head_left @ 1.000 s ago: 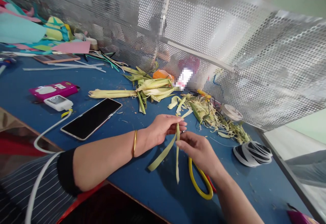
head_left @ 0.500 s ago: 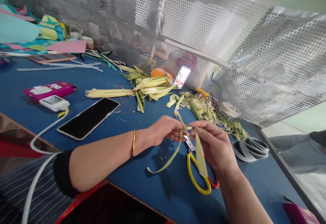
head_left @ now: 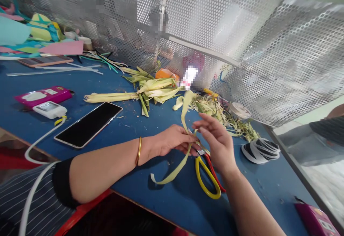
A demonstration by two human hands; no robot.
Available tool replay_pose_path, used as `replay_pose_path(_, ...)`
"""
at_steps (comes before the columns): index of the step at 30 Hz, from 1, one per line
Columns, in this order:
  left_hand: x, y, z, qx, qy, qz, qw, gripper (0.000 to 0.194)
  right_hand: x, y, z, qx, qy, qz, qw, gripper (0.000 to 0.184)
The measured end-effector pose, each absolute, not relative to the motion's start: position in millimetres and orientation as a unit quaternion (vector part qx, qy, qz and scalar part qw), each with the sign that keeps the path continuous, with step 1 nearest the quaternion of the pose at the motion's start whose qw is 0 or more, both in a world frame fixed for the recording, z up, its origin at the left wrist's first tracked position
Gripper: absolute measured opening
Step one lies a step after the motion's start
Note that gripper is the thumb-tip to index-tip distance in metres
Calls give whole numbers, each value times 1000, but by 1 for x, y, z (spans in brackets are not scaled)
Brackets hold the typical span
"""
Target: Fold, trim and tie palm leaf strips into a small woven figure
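Note:
My left hand [head_left: 174, 140] pinches pale green corn husk strips [head_left: 176, 171] where they cross at its fingertips. One strip end rises toward the back of the table; another curls down to the left. Just to the right, my right hand [head_left: 219, 144] is raised with its fingers apart, close to the crossing. Whether its fingertips touch a strip is hard to make out. Under the hands lie scissors [head_left: 198, 175] with one yellow and one red handle, their blades partly hidden by fingers and strips.
Behind the hands lie a corn husk bundle [head_left: 158, 87] and a heap of husk scraps [head_left: 215, 110]. A phone [head_left: 90, 125] and a magenta device [head_left: 44, 96] with a white cable are at left. A white ribbon coil [head_left: 260, 150] sits at right, before a perforated metal screen [head_left: 204, 17].
My right hand first drew a husk strip out to the right; now that strip stands up toward the back and the right fingers have spread. My left hand keeps its pinch.

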State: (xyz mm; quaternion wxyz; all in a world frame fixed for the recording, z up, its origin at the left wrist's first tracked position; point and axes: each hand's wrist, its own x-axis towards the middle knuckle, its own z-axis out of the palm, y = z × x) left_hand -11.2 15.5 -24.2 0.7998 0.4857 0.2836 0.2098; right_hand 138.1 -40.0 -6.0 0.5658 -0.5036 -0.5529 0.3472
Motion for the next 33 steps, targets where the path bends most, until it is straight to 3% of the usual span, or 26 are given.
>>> replay_pose_path(2, -12, 20, -21, 448, 302, 224, 811, 20, 147, -36, -5, -550, -568, 254, 557, 27)
replay_pose_path(4, -13, 24, -18, 423, 317, 250, 811, 17, 155, -32, -6, -595, -611, 209, 478, 22)
replay_pose_path(8, -16, 30, -12, 394, 345, 290, 801, 15, 162, -29, -11, -613, -679, 217, 340, 33)
replay_pose_path(15, -16, 31, -10, 367, 322, 280, 826, 17, 166, -23, -21, -614, -698, 160, 331, 29)
replay_pose_path(20, -14, 31, -11, 338, 346, 346, 804, 14, 156, -31, -14, -597, -686, -43, 413, 21)
replay_pose_path(21, -14, 31, -10, 336, 350, 364, 795, 13, 150, -35, -12, -598, -678, -31, 427, 23)
replay_pose_path(25, -12, 28, -10, 354, 364, 403, 762, 14, 124, -45, -17, -598, -658, 231, 395, 33)
replay_pose_path(28, -11, 27, -11, 388, 377, 404, 738, 18, 109, -48, -25, -592, -608, 355, 392, 37)
replay_pose_path(33, -13, 31, -12, 396, 368, 389, 746, 16, 99, -51, -31, -571, -572, 431, 402, 36)
